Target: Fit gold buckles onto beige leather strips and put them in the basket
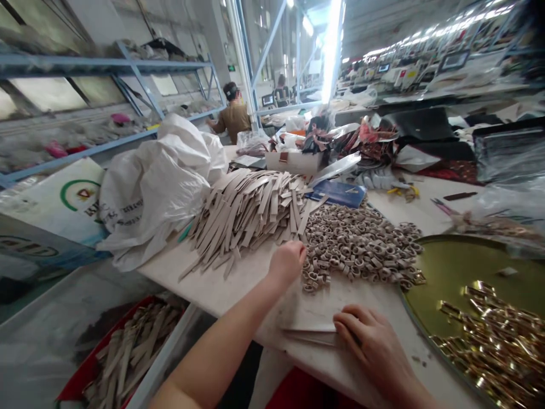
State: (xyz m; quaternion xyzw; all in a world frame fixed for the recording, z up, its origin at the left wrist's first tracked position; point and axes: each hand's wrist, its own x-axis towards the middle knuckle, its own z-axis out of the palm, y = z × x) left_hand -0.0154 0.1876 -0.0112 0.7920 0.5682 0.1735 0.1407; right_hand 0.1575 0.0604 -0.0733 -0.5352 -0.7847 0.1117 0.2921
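Left hand: fingers curled at strip pile, grasp unclear.
Right hand: flat, pressing card stack.
Risk: loops at 2 o'clock scattering if nudged.

Beige flat straps lie fanned in a loose heap at ten o'clock. Small beige loops are piled at one o'clock, just beside the straps.

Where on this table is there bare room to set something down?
Bare table shows in front of the pile of beige strips, left of the left hand. Another patch lies beyond the small loops, toward the scissors. The round tray is open at its near-left. The far end is crowded.
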